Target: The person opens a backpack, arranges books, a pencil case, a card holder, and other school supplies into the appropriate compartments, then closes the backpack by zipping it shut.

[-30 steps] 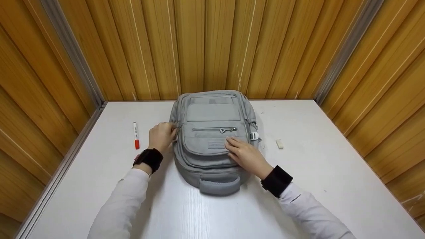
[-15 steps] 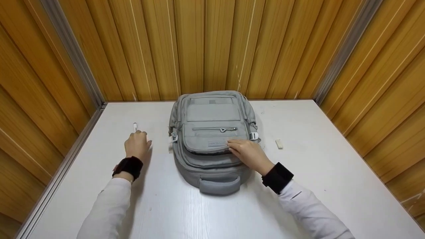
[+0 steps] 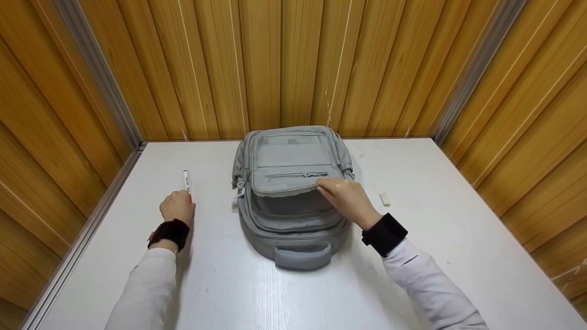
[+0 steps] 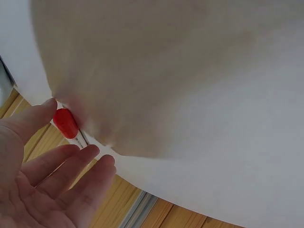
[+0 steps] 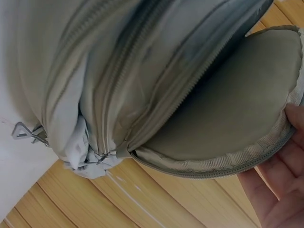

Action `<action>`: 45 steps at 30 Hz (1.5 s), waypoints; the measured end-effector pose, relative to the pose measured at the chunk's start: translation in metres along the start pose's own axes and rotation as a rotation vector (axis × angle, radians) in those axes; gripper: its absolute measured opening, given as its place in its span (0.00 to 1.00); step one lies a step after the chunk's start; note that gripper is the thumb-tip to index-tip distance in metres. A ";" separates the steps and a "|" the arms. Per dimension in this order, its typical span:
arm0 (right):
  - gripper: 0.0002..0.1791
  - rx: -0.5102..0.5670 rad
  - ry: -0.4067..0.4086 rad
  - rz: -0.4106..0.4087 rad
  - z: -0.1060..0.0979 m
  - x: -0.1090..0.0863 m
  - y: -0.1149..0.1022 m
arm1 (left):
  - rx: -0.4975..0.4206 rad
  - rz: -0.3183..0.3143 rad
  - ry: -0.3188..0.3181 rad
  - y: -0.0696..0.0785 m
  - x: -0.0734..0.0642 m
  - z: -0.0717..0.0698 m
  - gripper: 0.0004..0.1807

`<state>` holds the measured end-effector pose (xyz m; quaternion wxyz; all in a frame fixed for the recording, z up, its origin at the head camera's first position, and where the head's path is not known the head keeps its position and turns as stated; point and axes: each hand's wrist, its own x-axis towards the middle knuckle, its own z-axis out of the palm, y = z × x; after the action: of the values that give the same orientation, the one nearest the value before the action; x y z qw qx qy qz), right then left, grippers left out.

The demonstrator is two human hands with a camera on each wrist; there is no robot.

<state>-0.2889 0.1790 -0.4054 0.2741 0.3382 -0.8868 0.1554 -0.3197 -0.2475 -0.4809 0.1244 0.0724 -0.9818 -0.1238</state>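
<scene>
A grey backpack (image 3: 293, 229) lies flat on the table, its carry handle toward the person. The right hand (image 3: 346, 197) pinches the edge of its front pocket flap (image 3: 284, 182) and holds it raised. In the right wrist view, the flap's lining (image 5: 228, 118) and zip edge show beside the thumb and fingers. At the left, a whiteboard marker (image 3: 186, 179) with a red cap (image 4: 65, 123) lies on the table. The left hand (image 3: 178, 206) is over its capped end. In the left wrist view, thumb and fingers stand apart on either side of the cap, not closed round it.
A small whitish eraser-like block (image 3: 384, 199) lies right of the backpack. The white table (image 3: 247, 298) meets wood-patterned walls (image 3: 293, 64) at the back and sides. A metal rail (image 3: 87, 224) runs along the left edge.
The left hand has left the backpack's left side and moved to the marker. The right hand has gone from resting on the front pocket to lifting its flap, and the pocket now gapes.
</scene>
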 end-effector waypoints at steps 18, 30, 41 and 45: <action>0.07 0.011 0.049 0.010 0.000 0.008 0.002 | -0.028 0.021 0.161 -0.002 0.002 0.010 0.06; 0.09 -0.001 0.038 0.024 0.000 0.007 0.002 | -0.247 0.002 0.081 -0.014 -0.013 -0.006 0.07; 0.07 0.031 0.042 0.039 -0.001 0.011 0.005 | -0.365 0.058 0.010 0.001 -0.057 -0.037 0.12; 0.07 0.019 0.042 0.039 0.000 0.011 0.004 | -0.394 0.093 -0.032 0.011 -0.073 -0.047 0.13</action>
<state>-0.2983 0.1758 -0.3988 0.2863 0.3202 -0.8857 0.1764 -0.2388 -0.2352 -0.4503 0.1259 -0.0007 -0.9427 -0.3090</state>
